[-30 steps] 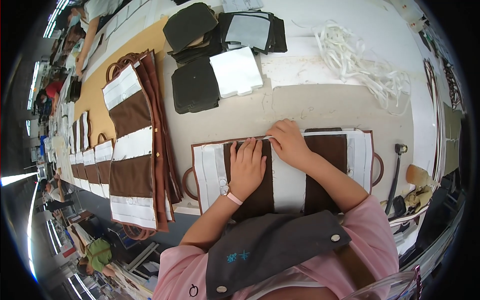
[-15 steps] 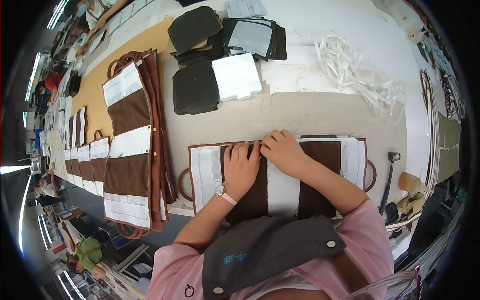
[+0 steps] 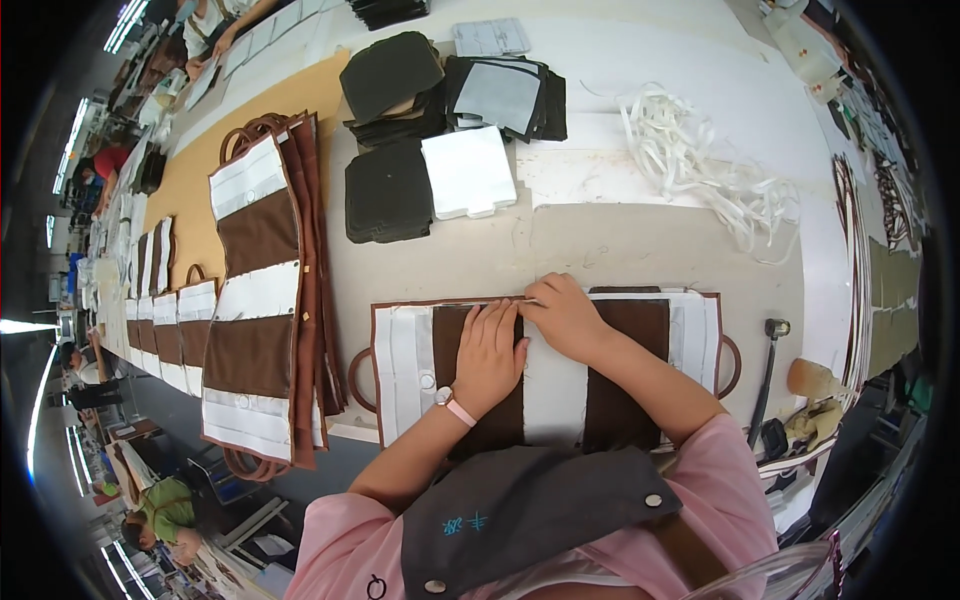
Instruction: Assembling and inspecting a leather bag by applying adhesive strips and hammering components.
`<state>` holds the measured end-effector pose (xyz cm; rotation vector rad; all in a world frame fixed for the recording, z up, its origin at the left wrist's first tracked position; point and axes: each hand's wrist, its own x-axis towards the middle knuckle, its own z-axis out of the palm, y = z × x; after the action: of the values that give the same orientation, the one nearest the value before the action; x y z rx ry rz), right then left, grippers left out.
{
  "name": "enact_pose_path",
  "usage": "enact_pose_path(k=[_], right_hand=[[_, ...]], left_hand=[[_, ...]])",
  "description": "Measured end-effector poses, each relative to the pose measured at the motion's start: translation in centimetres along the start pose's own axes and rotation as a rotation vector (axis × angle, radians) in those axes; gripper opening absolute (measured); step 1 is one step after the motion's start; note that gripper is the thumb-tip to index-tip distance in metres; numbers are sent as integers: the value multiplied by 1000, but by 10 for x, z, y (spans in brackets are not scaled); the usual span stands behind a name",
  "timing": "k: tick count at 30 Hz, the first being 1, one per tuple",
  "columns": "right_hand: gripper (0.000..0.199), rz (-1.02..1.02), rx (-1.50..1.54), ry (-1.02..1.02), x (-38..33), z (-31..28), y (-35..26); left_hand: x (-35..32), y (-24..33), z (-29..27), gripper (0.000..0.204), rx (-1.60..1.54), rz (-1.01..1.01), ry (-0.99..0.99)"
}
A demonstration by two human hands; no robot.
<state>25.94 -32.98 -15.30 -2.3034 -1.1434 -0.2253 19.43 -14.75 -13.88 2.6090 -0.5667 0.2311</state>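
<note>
A flat bag panel [image 3: 556,400] lies on the table in front of me, with brown and white bands and a reddish-brown trimmed edge. Loop handles [image 3: 731,368] stick out at both its ends. My left hand [image 3: 490,350] rests palm down on a brown band, fingers stretched toward the far edge and thumb apart. Beside it, my right hand [image 3: 563,318] has its fingers bent over that far edge near the middle, pinching the trim. What lies under its fingertips is hidden. The edge of a dark piece [image 3: 625,290] shows just beyond the panel, right of my right hand.
To the left lies a thick stack of similar bag panels [image 3: 258,235]. Dark cut pieces [image 3: 388,190] and a white piece [image 3: 470,172] are piled at the back. White ribbon [image 3: 680,150] is heaped back right. A hammer [image 3: 768,375] lies to the right. Other people work far left.
The view has shifted slightly, so the table appears lower. My left thumb has moved away from the edge and now sits beside the fingers. My right hand stays at the far edge.
</note>
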Motion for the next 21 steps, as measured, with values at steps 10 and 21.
enact_pose_path(k=[10,21], right_hand=[[22,299,110,139,-6,-6,-3],[14,373,-28,138,-19,-15,1]], left_hand=[[5,3,-2,55,37,-4,-47],[19,4,0,39,287,54,-4]])
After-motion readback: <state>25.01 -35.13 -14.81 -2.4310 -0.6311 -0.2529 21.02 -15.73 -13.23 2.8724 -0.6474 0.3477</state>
